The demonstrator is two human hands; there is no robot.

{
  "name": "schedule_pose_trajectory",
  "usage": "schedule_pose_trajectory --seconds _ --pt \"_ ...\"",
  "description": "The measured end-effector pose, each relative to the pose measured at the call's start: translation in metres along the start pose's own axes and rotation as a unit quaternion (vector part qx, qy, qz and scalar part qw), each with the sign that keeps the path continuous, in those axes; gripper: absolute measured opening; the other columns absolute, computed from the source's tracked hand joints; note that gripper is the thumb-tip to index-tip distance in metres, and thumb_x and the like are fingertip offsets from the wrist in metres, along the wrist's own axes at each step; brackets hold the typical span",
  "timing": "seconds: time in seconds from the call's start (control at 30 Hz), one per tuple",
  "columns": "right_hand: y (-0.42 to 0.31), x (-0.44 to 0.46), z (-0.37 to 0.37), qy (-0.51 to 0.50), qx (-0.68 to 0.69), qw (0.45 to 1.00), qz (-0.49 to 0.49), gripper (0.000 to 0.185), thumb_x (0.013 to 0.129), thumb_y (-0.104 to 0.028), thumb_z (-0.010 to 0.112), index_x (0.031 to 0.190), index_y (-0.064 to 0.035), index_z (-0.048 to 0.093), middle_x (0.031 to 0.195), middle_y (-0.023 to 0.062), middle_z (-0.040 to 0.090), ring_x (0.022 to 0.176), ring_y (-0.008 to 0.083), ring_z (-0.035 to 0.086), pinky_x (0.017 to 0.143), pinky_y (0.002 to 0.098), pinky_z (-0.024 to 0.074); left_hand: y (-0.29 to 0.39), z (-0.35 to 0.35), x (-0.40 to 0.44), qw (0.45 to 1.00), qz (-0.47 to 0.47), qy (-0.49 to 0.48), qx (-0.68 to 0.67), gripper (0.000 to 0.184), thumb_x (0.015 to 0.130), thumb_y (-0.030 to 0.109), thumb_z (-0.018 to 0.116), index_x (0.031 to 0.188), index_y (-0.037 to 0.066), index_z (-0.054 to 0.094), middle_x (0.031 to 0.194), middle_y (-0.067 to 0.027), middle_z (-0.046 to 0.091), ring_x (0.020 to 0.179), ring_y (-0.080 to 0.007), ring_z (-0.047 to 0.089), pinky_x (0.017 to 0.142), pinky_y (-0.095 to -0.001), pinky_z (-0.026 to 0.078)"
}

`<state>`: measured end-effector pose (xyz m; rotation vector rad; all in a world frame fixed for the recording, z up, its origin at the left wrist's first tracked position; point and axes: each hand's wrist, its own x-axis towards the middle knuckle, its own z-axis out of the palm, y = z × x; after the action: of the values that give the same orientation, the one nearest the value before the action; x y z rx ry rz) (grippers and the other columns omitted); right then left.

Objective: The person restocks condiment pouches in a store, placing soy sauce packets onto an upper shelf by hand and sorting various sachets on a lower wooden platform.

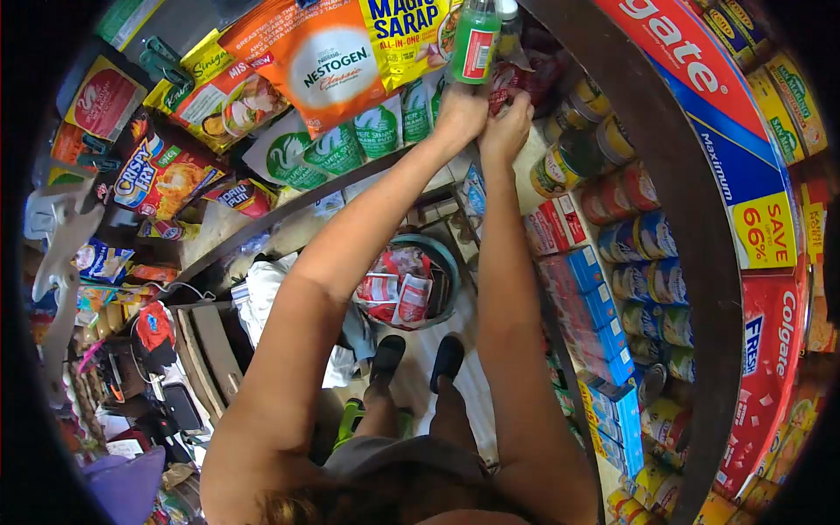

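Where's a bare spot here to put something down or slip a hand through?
Bare floor shows between the dark slippers, beside the round basin. A narrow pale strip looks open between the right forearm and the cans. It's crowded around the left hand and right hand, near the green bottle; red packets fill the basin.

Colours Around the Grip

Left of the grip is a yellow Magic Sarap pack [409, 54], then an orange Nestogen pouch [337, 74]; farther left, a Crispy Fry pack [162, 179]. Right of the grip are stacked cans [654, 234], and farther right, red Colgate packaging [768, 367].
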<state>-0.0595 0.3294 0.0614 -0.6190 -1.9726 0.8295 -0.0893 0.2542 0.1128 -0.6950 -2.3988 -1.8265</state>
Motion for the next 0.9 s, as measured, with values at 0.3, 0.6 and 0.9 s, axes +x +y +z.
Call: schedule_pose_trajectory --seconds 0.3,0.6,0.9 --pt "0.007 0.013 0.004 -0.153 -0.051 0.985 0.054 0.052 0.074 -0.012 0.065 0.117 -0.002 0.038 0.088 0.0272 0.062 0.084 0.0431 0.061 0.076 0.049 0.0471 0.005 -0.025 -0.044 0.986 0.092 -0.015 0.14 0.043 0.078 0.01 0.057 0.115 -0.005 0.039 0.107 -0.0311 0.051 0.1 -0.0471 0.049 0.085 -0.0483 0.041" --pt "0.009 0.013 0.032 -0.139 -0.039 0.989 -0.025 0.042 0.073 -0.011 0.063 0.11 -0.0028 0.044 0.092 0.023 0.063 0.086 0.0424 0.059 0.074 0.0511 0.0462 -0.02 -0.05 -0.052 0.94 0.246 -0.073 0.224 0.05 0.068 -0.007 0.054 0.117 -0.003 0.046 0.116 -0.0252 0.052 0.113 -0.0392 0.048 0.097 -0.0439 0.038" --pt "-0.012 -0.013 0.001 -0.072 0.035 0.994 -0.076 0.024 0.069 -0.002 0.062 0.09 0.0016 0.052 0.103 0.0242 0.056 0.098 0.0417 0.053 0.084 0.0446 0.0425 -0.057 -0.089 -0.106 0.891 0.364 -0.153 0.222 0.036 0.069 -0.003 0.056 0.104 0.003 0.057 0.117 -0.0157 0.055 0.109 -0.0324 0.053 0.092 -0.0407 0.043"
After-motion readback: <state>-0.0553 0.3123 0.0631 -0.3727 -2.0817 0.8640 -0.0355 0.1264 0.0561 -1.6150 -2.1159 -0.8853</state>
